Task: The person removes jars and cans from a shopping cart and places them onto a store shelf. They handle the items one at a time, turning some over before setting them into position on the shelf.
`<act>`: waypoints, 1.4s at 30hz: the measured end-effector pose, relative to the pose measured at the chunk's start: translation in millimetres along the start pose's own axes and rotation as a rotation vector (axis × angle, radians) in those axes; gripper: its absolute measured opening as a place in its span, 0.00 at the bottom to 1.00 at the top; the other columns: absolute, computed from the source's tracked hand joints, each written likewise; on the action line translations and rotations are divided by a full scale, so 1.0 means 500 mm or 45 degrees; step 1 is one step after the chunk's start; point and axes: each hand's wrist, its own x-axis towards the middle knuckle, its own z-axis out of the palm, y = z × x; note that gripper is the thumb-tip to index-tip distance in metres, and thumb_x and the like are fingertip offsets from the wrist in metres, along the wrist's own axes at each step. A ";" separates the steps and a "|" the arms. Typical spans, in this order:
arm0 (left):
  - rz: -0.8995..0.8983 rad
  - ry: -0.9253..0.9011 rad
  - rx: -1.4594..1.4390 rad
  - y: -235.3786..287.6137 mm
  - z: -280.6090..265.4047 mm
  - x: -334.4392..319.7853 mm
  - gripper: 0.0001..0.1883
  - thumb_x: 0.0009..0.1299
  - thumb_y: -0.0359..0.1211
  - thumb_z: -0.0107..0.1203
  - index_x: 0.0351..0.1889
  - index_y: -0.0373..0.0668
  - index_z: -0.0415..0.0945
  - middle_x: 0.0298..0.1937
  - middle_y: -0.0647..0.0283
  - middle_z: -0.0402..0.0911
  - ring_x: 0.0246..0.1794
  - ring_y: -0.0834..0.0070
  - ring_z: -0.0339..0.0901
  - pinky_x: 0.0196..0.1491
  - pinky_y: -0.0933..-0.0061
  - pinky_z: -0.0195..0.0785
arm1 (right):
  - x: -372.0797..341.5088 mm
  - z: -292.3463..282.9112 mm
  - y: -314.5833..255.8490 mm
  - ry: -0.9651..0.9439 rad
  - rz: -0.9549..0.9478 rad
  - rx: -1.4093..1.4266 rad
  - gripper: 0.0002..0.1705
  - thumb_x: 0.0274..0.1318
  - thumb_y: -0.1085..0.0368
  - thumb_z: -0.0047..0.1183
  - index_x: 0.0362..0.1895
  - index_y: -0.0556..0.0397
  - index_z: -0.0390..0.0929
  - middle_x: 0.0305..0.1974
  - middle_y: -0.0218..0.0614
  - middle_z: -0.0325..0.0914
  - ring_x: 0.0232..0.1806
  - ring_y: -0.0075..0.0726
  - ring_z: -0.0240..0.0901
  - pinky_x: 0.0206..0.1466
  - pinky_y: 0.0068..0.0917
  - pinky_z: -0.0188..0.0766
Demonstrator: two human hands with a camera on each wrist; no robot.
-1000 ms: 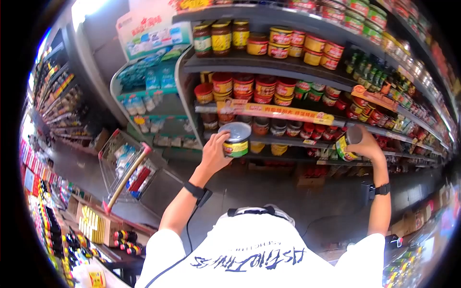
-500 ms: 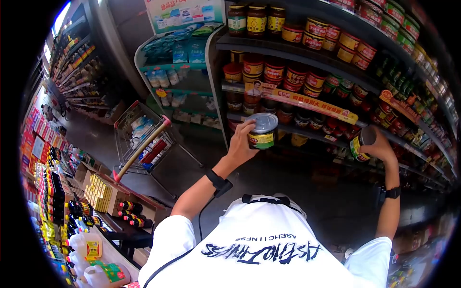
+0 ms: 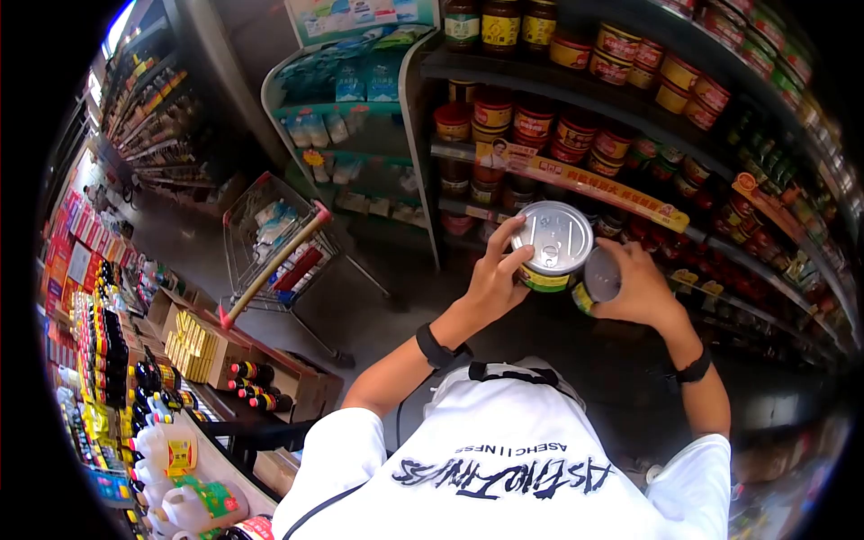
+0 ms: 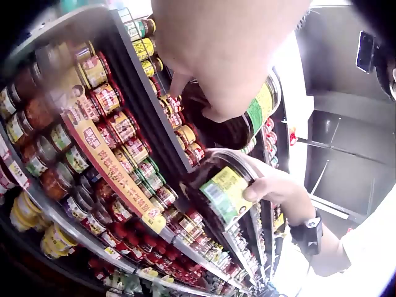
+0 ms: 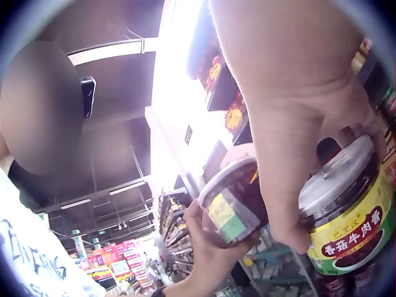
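Observation:
In the head view my left hand grips a round jar whose silver lid faces up, with a yellow and green label below. Close to its right, my right hand holds a second jar with a translucent lid, tilted. The right wrist view shows that jar's yellow, red and green label turned to the camera, thumb and fingers around the jar. Dark contents show through the side of the right-hand jar in the left wrist view. Whether the jars touch cannot be told.
Shelves of jars and tins stand ahead and to the right. A teal display rack is at their left. A shopping cart with goods stands on the left. Boxes and white jugs lie at lower left.
My two hands have come together, the right one moving left and the left one moving right, each still holding its jar. The head view has shifted, so the shelves and cart appear displaced.

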 end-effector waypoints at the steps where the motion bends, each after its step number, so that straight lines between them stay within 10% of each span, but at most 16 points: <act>1: 0.006 0.023 -0.011 0.004 0.003 -0.002 0.45 0.40 0.16 0.65 0.59 0.51 0.61 0.68 0.41 0.59 0.52 0.42 0.77 0.44 0.60 0.80 | 0.003 0.011 -0.018 -0.036 -0.041 -0.022 0.60 0.22 0.52 0.72 0.69 0.48 0.63 0.55 0.54 0.66 0.57 0.63 0.65 0.59 0.47 0.69; 13: -0.031 -0.144 -0.089 0.074 0.048 -0.077 0.38 0.41 0.12 0.58 0.53 0.47 0.68 0.69 0.40 0.57 0.64 0.38 0.66 0.50 0.59 0.77 | -0.017 0.132 0.030 0.052 -0.115 0.348 0.55 0.17 0.58 0.79 0.59 0.51 0.67 0.52 0.43 0.69 0.56 0.56 0.67 0.54 0.47 0.72; 27: -0.371 -0.185 -0.728 0.071 0.125 -0.057 0.55 0.50 0.39 0.77 0.70 0.46 0.49 0.75 0.36 0.40 0.76 0.37 0.43 0.72 0.47 0.46 | -0.056 0.152 0.076 0.180 -0.007 0.266 0.54 0.20 0.56 0.79 0.62 0.50 0.70 0.59 0.43 0.72 0.62 0.52 0.68 0.62 0.43 0.68; 32: -0.615 -0.249 -0.733 0.060 0.135 -0.064 0.59 0.48 0.36 0.78 0.71 0.42 0.44 0.68 0.47 0.58 0.69 0.60 0.59 0.70 0.61 0.52 | -0.047 0.144 0.055 0.115 0.089 0.143 0.50 0.22 0.53 0.76 0.59 0.51 0.73 0.55 0.43 0.73 0.56 0.53 0.70 0.59 0.43 0.69; 42: -1.004 -0.116 -0.781 -0.010 0.059 -0.133 0.50 0.46 0.28 0.78 0.61 0.46 0.50 0.59 0.58 0.61 0.62 0.69 0.66 0.65 0.68 0.61 | -0.053 0.185 0.085 -0.056 0.355 0.119 0.54 0.24 0.52 0.70 0.66 0.41 0.67 0.54 0.50 0.69 0.58 0.59 0.68 0.56 0.44 0.71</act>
